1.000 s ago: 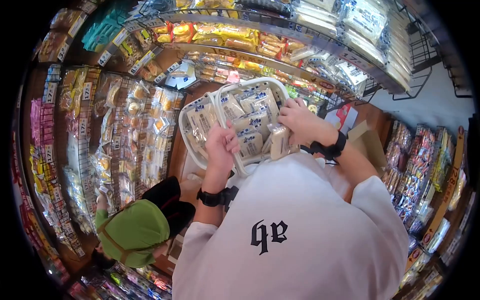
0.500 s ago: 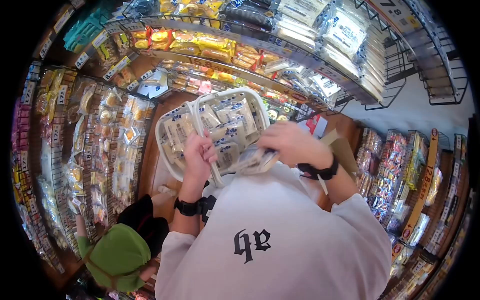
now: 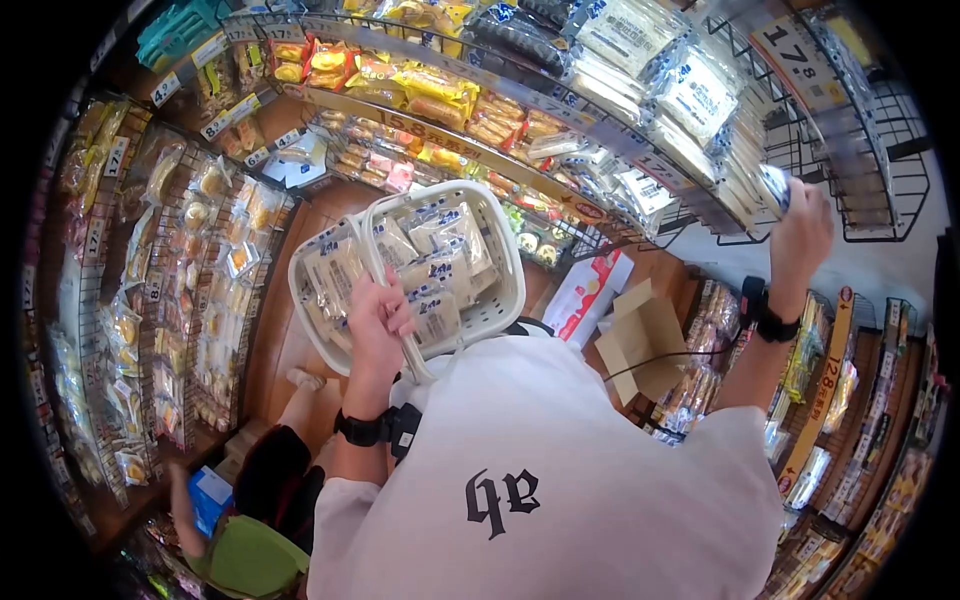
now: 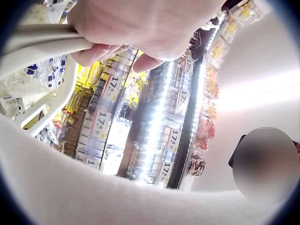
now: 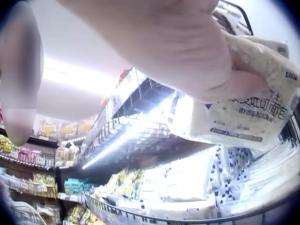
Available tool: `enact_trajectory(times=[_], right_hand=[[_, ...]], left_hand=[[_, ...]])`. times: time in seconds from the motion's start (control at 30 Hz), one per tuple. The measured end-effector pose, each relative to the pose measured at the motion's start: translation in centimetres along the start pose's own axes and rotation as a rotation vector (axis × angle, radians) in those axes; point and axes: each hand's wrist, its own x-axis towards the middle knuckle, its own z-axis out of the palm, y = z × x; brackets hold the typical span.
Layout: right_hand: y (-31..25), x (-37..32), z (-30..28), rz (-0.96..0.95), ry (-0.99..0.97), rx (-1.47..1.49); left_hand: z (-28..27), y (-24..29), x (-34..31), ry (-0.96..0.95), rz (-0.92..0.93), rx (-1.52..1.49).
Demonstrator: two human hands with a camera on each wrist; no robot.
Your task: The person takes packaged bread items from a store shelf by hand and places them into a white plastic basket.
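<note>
My left hand [image 3: 378,318] grips the handles of a white shopping basket [image 3: 497,310] held in front of my chest; the left wrist view shows the fingers [image 4: 98,52] curled round the handle [image 4: 37,47]. The basket holds several white bread packets with blue print [image 3: 430,275]. My right hand [image 3: 800,225] is raised to the upper right wire shelf [image 3: 880,150] and grips one such bread packet [image 3: 773,187]. In the right wrist view the packet [image 5: 253,112] sits under my curled fingers [image 5: 225,84], close to the stocked shelf [image 5: 187,187].
Wire shelves of packaged breads and snacks [image 3: 450,100] curve round me. An open cardboard box [image 3: 640,345] and a red-and-white bag [image 3: 590,295] lie on the floor ahead. A person in a green top [image 3: 250,555] crouches at the lower left by the snack racks [image 3: 200,290].
My right hand has left the basket with a bread packet and swung up to the upper right shelf. The left hand keeps hold of the basket handles. The crouching person has shifted lower left.
</note>
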Motion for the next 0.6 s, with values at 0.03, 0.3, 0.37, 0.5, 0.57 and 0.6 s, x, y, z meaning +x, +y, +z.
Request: enact_trajectory(times=[0.03, 0.3, 0.37, 0.5, 0.57, 0.6], right_hand=[[-0.3, 1.0, 0.9, -0.011, -0.031, 0.023], [-2.1, 4.9, 4.5, -0.245, 0.033, 0.051], [-1.5, 3.4, 5.1, 0.039, -0.031, 0.091], [-0.7, 0.8, 7.6, 0.487, 0.057, 0.434], [-1.0, 0.4, 8.2, 0.648, 0.031, 0.655], [-0.5, 0.2, 9.8, 0.49, 0.073, 0.649]], left_hand=[[-0.1, 0.0, -0.1, 0.002, 0.004, 0.003], [-0.1, 0.0, -0.7, -0.004, -0.005, -0.024], [-0.3, -0.1, -0.9, 0.007, 0.002, -0.032], [-0.4, -0.4, -0.8, 0.014, 0.017, -0.047], [-0.2, -0.6, -0.6, 0.029, 0.012, -0.069], [-0.2, -0.7, -0.7, 0.034, 0.01, -0.073]])
